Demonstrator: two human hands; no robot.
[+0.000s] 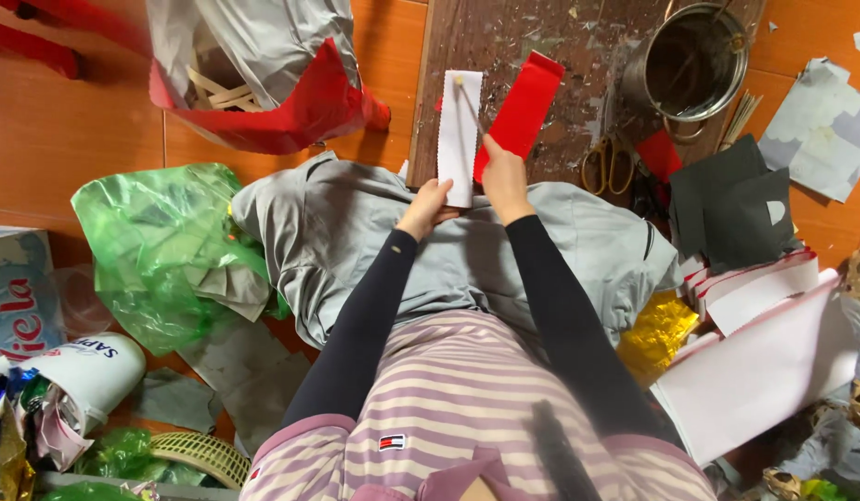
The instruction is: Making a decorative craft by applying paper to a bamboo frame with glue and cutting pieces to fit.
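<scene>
Paper is glued on a messy orange floor.
A worn, paint-splashed board [532, 83] is laid on the floor [68, 121], near a metal pot [694, 60] and scissors [608, 165]. The white paper strip [459, 130] is pinned on the board by the left hand [428, 206]. A thin stick [471, 104] is pinched in the right hand [504, 181] grip, its tip on the strip.

White paper strip [459, 130] lies lengthwise on board, thin stick [468, 102] across it.

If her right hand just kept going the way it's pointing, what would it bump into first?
The right hand points up the board, so it would probably first meet the red paper strip just ahead of its fingers. Depth is hard to judge from above.
</scene>
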